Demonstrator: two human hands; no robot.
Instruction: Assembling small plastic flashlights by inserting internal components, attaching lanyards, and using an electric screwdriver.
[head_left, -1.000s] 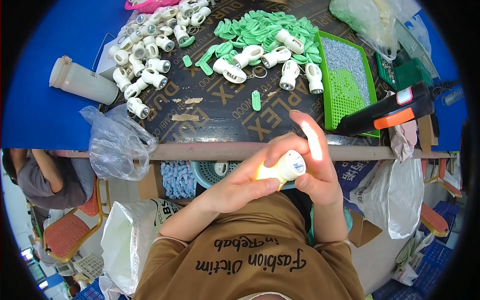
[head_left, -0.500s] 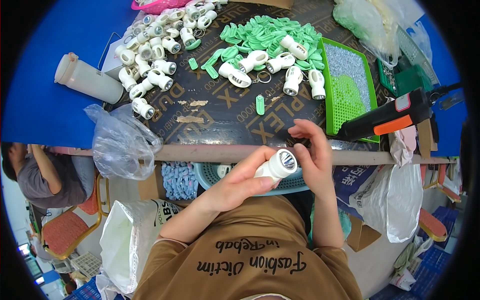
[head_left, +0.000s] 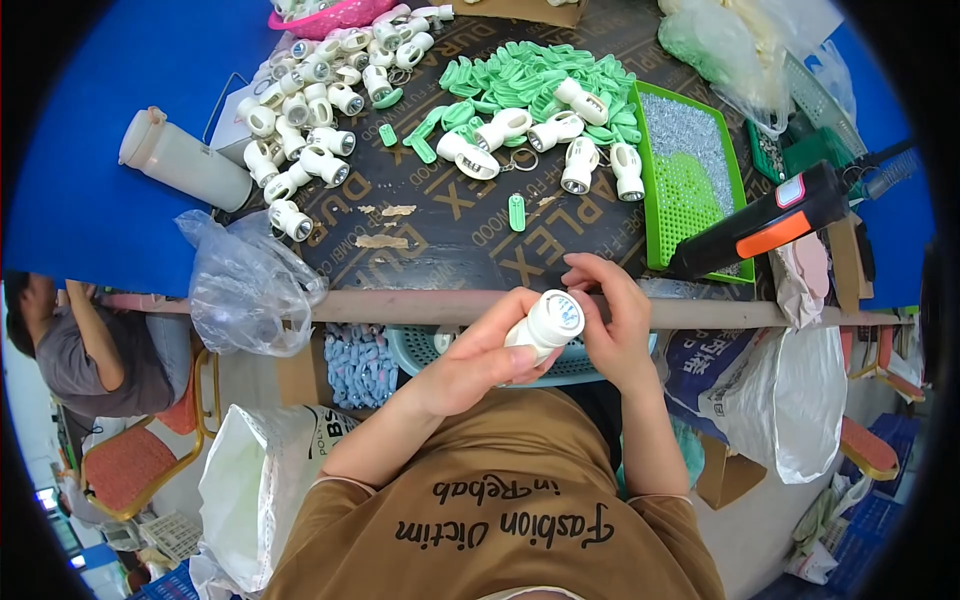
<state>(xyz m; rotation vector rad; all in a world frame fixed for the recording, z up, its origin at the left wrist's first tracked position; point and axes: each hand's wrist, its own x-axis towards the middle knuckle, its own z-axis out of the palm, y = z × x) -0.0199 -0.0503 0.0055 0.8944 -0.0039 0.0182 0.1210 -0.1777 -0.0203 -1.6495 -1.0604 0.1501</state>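
In the head view, the white flashlight point(head_left: 532, 336) sits in front of the person's body, just past the bench point(head_left: 420, 225) edge and over the blue basket point(head_left: 573, 368). The left hand point(head_left: 472, 362) has its grip wrapped around the flashlight body, thumb along the near side. The right hand point(head_left: 618, 325) has a loose, half-curled grip with nothing visible in it, close beside the lens point(head_left: 566, 314); whether its fingertips touch the rim, I cannot tell. A second ago the flashlight glowed and a bright patch fell on the right hand's fingers — now that glow is gone, and the lens is tipped further toward the camera. That suggests the lamp has been lit and switched off, with the work resting on this one piece. On the bench, the white flashlights point(head_left: 318, 104) and green pieces point(head_left: 545, 76) lie much as they did.
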